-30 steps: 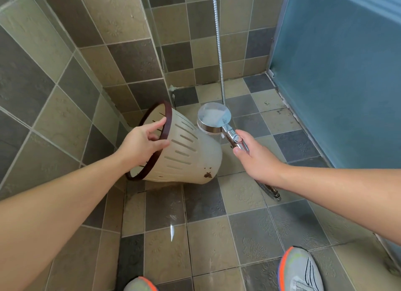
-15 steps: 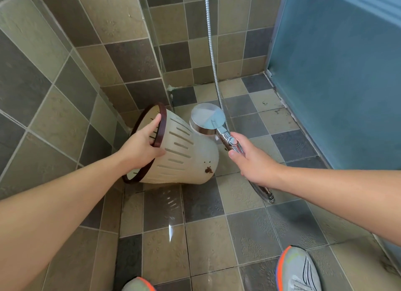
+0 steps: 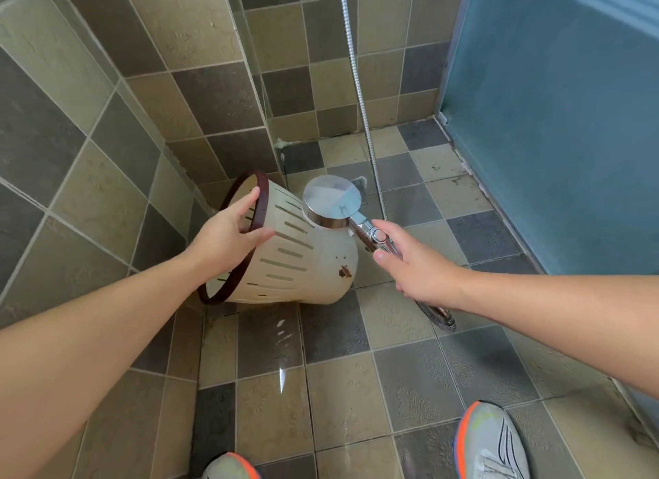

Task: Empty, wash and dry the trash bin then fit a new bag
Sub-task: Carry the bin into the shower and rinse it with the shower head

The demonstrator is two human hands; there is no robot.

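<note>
A cream slotted trash bin [image 3: 303, 261] with a dark brown rim lies tilted on its side above the tiled floor, its mouth facing left toward the wall. It has a brown stain near its base. My left hand [image 3: 228, 239] grips the brown rim, thumb outside and fingers inside. My right hand [image 3: 417, 268] holds the handle of a chrome shower head [image 3: 333, 202], whose round back faces me just above the bin's side. No water spray is visible.
The metal shower hose [image 3: 360, 96] hangs down the back wall and loops out behind my right hand. A frosted blue glass door [image 3: 552, 121] closes the right side. Tiled walls stand left and behind. A floor drain [image 3: 358, 184] sits behind the shower head. My shoes [image 3: 488, 443] are at the bottom.
The shower head has moved slightly left and closer over the bin. My left hand has shifted its grip up along the rim, and the bin has tilted a little.
</note>
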